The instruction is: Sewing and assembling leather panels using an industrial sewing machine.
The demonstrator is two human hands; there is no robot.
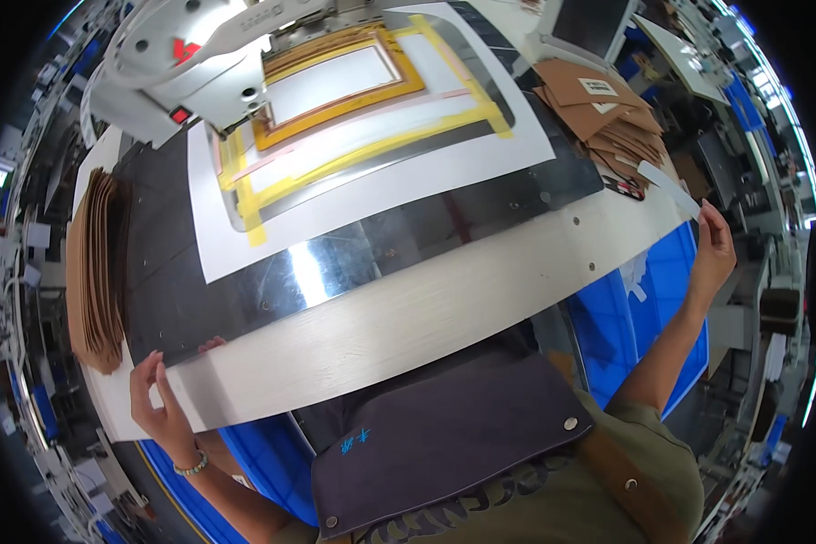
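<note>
My right hand (714, 254) is raised at the table's right edge, its fingertips pinching the end of a narrow white strip (669, 189). The strip points toward a pile of brown pieces (607, 113), some bearing white labels. Close to the table's front left corner is my left hand (161, 410), fingers apart and holding nothing. Just beyond it, a stack of brown folded pieces (97, 272) stands along the left edge. In the middle, a yellow-edged frame (340, 127) lies on a white sheet (222, 258) marked with yellow tape, beneath a white sewing machine (168, 77).
A dark glossy plate (381, 245) covers much of the pale table (426, 313). Small snips (624, 188) lie by the brown pile. Blue bins (607, 326) stand below the table on both sides. A screen (589, 27) is at the far right.
</note>
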